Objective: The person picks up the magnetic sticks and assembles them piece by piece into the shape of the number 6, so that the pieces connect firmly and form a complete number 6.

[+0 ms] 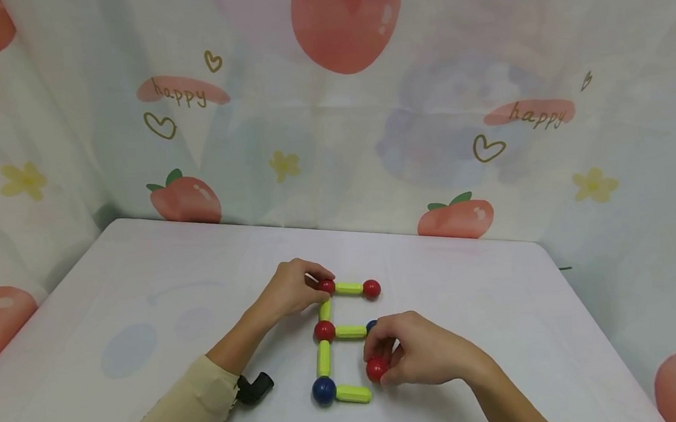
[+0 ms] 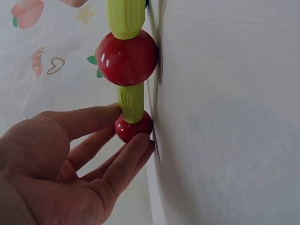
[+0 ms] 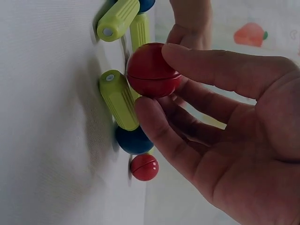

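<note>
Green-yellow rods and balls lie joined in an E-like figure on the table. My left hand (image 1: 293,286) pinches the red ball (image 2: 133,127) at the figure's far left corner, thumb beside the rod (image 2: 130,103) there. Between thumb and fingers, my right hand (image 1: 421,349) holds another red ball (image 3: 153,70). That ball is close to the free ends of a lower rod (image 1: 353,393) and a rod (image 3: 118,99) joined to the blue ball (image 3: 133,139). In the head view my right fingers partly cover this blue ball. A second blue ball (image 1: 324,391) forms the near left corner.
A red ball (image 1: 371,289) ends the far rod (image 1: 349,288), and another red ball (image 1: 325,331) joins the left side's middle. A black bent piece (image 1: 255,388) is beside my left sleeve. Behind the white-covered table (image 1: 472,280) hangs a printed cloth (image 1: 321,140).
</note>
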The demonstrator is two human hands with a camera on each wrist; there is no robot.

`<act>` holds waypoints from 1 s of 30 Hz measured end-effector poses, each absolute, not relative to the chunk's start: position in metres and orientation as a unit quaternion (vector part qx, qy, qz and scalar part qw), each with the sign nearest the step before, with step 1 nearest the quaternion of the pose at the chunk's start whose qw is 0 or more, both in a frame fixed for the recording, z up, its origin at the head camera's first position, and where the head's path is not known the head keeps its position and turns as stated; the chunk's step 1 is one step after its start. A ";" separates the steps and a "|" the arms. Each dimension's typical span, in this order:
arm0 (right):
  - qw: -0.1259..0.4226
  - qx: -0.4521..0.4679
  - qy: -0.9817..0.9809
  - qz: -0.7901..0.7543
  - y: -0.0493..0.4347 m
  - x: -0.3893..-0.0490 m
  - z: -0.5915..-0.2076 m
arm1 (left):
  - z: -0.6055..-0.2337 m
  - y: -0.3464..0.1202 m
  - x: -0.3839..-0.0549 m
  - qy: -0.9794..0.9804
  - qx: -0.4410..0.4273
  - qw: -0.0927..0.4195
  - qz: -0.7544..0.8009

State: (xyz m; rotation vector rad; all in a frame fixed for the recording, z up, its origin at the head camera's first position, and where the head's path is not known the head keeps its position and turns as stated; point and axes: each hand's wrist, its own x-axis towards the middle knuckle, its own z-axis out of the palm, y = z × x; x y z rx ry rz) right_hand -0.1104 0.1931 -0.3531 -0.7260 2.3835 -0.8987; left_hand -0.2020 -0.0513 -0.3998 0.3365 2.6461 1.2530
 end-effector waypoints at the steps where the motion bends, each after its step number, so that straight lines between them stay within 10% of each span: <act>1: 0.247 -0.267 0.872 -0.328 0.193 -0.110 -0.354 | -0.399 -0.051 -0.202 0.894 0.114 0.097 0.423; 30: 0.289 -0.281 0.863 -0.304 0.189 -0.107 -0.360 | -0.398 -0.051 -0.200 0.893 0.117 0.097 0.423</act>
